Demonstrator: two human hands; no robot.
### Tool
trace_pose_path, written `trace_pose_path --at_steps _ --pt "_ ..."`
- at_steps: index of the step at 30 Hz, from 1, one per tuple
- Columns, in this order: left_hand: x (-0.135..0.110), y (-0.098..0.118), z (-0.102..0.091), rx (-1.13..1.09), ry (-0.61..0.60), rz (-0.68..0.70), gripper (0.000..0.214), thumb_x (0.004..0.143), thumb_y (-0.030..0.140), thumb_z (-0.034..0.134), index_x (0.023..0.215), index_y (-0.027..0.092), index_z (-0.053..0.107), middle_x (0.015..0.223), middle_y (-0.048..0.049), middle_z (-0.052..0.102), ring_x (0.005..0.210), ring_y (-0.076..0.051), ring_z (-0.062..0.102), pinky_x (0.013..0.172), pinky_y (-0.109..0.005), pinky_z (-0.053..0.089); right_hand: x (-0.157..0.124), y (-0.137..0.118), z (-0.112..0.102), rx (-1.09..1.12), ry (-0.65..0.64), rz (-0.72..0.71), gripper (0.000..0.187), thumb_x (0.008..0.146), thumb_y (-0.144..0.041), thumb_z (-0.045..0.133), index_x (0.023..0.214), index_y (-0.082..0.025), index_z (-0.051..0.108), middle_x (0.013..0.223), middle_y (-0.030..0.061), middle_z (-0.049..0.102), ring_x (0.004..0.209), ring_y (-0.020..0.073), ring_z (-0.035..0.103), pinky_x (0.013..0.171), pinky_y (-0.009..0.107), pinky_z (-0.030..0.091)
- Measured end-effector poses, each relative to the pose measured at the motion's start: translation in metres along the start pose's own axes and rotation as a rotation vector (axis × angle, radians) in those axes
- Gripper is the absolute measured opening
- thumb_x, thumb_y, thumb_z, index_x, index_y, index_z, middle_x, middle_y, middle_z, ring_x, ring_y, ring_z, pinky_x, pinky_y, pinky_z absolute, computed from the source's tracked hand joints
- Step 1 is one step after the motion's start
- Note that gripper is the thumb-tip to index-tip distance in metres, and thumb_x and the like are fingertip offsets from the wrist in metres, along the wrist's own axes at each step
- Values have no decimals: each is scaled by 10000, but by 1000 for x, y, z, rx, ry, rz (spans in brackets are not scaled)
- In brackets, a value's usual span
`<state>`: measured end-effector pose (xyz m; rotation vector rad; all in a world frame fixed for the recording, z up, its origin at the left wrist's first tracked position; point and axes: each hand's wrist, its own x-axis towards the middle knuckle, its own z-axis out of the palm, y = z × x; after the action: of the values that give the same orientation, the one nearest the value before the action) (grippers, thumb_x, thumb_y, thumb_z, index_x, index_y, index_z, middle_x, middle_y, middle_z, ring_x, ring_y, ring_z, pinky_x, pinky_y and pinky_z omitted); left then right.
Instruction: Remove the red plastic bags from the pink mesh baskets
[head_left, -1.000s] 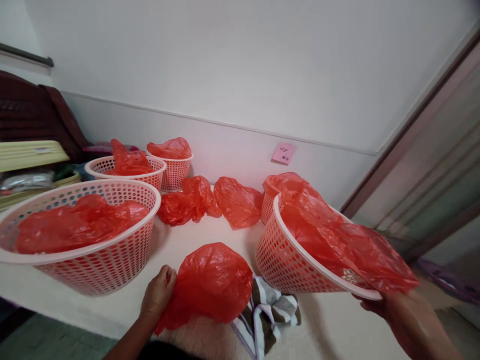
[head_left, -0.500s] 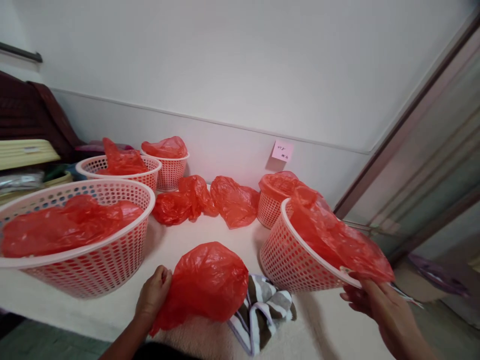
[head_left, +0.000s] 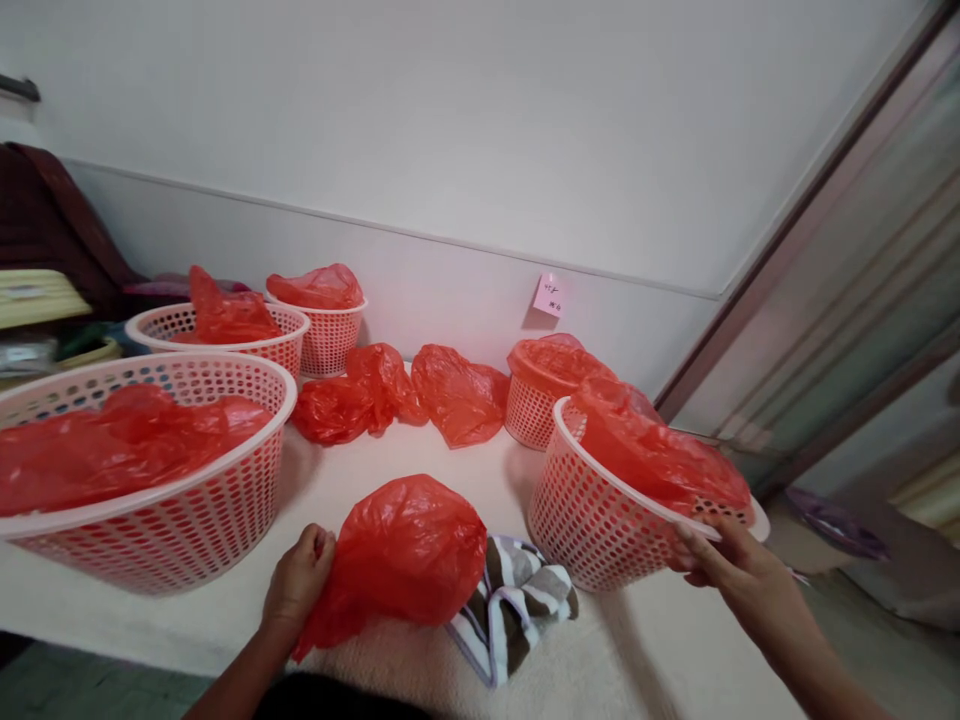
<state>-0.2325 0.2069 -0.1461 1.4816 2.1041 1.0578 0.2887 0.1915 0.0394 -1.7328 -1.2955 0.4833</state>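
A white wall (head_left: 480, 130) stands well behind the striped cloth (head_left: 517, 600), and the pale-covered table (head_left: 337, 480) spreads beneath and around it. Well to the cloth's left sits the largest-looking pink basket (head_left: 217, 520), with crumpled red plastic inside. Just beyond the cloth to its right is the gripped basket (head_left: 577, 510), also pink, with red plastic bunched inside and reaching over its right side; whether its base rests fully flat I cannot tell. Far left behind the cloth stands the middle basket (head_left: 281, 352), with the back-left basket (head_left: 328, 340) beside it; straight behind the cloth is the back-right basket (head_left: 529, 410), all three holding red plastic. Next in size, the held bag (head_left: 409, 550), red and puffed out, lies just left of the cloth and hides part of its edge. Two loose heaps of red plastic (head_left: 345, 405) lie behind the cloth to its left. Left of the cloth, the left hand (head_left: 296, 580) has its fingers curled together on the held bag's left edge. Right of the cloth, the right hand (head_left: 731, 570) has thumb and fingers clamped on the gripped basket's near rim. Smallest, a pink note (head_left: 549, 294) with handwriting hangs on the wall behind the cloth.
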Motion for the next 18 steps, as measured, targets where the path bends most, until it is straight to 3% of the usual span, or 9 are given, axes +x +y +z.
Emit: trace_pose_path --at_steps 3,6,10,14,16,18 --pt "0 1 0 0 4 -1 177 867 344 474 719 248 482 628 21 600 585 -156 577 573 -230 366 -6 -4 -5 -28 -144 51 578 663 -699 659 919 -186 586 699 39 689 652 240 697 536 314 543" --pt "-1 2 -1 -2 5 0 182 860 339 481 704 245 472 612 30 585 575 -147 565 573 -225 357 -21 -13 -5 -49 -158 91 632 670 -722 632 994 -183 571 677 26 672 635 245 696 542 334 542" --pt "0 3 -2 0 1 -4 174 852 330 491 703 241 481 625 24 600 592 -146 570 571 -225 348 -46 -22 -2 19 -61 48 787 724 -673 620 1303 -165 456 629 -6 639 598 231 677 558 347 543" --pt "1 1 -1 7 -4 -18 163 850 334 496 715 242 501 634 15 613 602 -154 578 568 -230 347 -71 -23 7 -2 107 -123 618 810 -547 599 1306 -202 469 712 2 632 653 208 666 629 335 545" --pt "1 1 -1 7 -6 -21 160 851 338 495 722 244 504 639 14 618 603 -156 581 570 -231 350 -86 -24 24 -28 54 -219 461 837 -478 591 1223 -236 525 798 19 646 694 200 666 659 323 544" --pt "1 1 0 6 -4 -24 160 851 339 497 721 245 500 645 14 622 606 -157 584 574 -231 354 -101 -27 55 -78 -115 -329 296 872 -400 560 1128 -251 578 869 35 658 773 200 665 719 319 539"
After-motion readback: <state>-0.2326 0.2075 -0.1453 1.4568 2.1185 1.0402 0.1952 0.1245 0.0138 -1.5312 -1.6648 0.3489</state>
